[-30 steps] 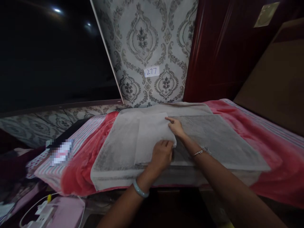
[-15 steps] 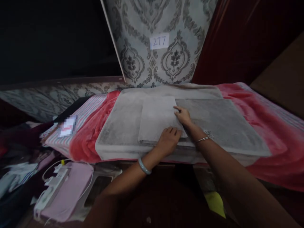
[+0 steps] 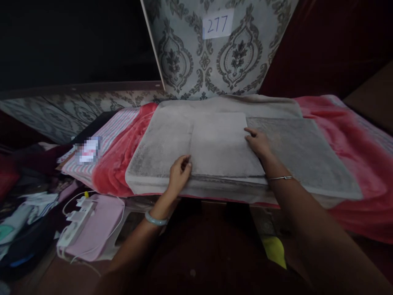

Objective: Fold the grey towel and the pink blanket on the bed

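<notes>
Though dim, wallpaper behind grey cloth

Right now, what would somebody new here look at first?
Probably the folded gray cloth in the middle, with the left hand at its left edge and the right hand at its right. Then the red cloth showing on both sides, and the paper reading 277 on the patterned wall.

The place looks like a home, with ornate wallpaper at the far side, a big dark screen far left, a plush red blanket and a power strip near left.
</notes>
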Demonstrator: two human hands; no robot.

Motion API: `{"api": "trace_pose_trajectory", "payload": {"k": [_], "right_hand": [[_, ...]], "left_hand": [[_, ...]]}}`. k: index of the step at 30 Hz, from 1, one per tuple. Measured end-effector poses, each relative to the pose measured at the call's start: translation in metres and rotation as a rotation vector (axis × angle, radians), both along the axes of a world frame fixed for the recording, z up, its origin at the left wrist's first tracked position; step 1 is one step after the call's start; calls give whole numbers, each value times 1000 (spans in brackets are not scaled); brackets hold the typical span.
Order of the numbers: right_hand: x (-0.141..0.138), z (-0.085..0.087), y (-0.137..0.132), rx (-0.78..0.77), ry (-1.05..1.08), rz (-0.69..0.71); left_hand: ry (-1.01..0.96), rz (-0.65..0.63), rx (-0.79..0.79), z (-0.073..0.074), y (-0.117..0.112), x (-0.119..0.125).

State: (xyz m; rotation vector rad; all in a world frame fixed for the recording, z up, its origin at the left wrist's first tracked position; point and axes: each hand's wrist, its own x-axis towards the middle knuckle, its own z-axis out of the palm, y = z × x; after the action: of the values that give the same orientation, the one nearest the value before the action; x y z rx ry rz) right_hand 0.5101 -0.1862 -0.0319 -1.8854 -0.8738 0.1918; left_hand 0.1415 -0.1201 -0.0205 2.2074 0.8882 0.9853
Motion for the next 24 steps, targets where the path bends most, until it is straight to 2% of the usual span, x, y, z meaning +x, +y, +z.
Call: {"api": "trace_pose_trajectory", "payload": {"k": [3, 7, 11, 15, 18, 21, 24], "right_hand": [[-2, 2, 2, -25, -38, 18], [-5, 12, 4, -83, -71, 9], [-9, 20, 2, -136, -116, -30], [-13, 22, 0, -253, -166, -10], [-13, 26, 3, -268, -178, -13], [-7, 35, 11, -288, -187, -23], [3, 46, 24, -317, -186, -47]], "left_hand": [[65, 22, -152, 5, 14, 7], [221, 54, -147, 18, 18, 20], [319, 80, -144, 24, 16, 24], [311, 36, -143, 26, 22, 20], [276, 2, -178, 32, 36, 21], [204, -6, -218, 39, 56, 32], [150, 0, -283, 47, 81, 53]]}}
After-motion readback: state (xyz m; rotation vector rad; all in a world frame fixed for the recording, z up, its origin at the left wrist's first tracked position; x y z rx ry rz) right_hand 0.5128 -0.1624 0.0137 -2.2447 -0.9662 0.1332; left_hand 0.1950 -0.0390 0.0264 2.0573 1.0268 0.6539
